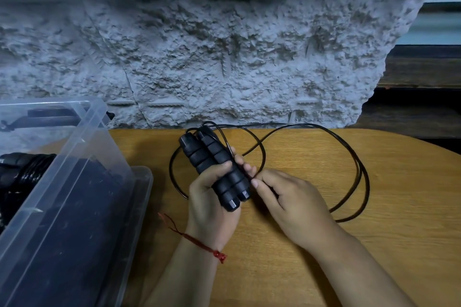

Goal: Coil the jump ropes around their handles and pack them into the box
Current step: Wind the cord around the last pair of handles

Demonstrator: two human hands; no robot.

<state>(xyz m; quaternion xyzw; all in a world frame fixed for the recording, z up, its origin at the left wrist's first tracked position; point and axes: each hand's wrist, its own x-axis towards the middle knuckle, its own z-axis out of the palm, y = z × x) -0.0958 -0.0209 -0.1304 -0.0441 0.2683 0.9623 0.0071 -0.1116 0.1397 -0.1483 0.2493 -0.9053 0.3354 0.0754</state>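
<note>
Two black ribbed jump-rope handles [214,166] lie side by side in my left hand [212,197], which grips them above the wooden table. Their thin black rope [359,172] loops loosely over the table to the right and behind the handles. My right hand [287,197] pinches the rope right beside the handles' lower end. At the left stands a clear plastic box [82,182] with its lid open. Another black jump rope [27,169], coiled round its handles, shows through the plastic at the far left.
The wooden table [374,244] has a curved edge at the right. A rough grey stone wall [224,57] rises straight behind it. The box lid [104,147] leans up between the box and my left hand. A dark lining covers the box's floor.
</note>
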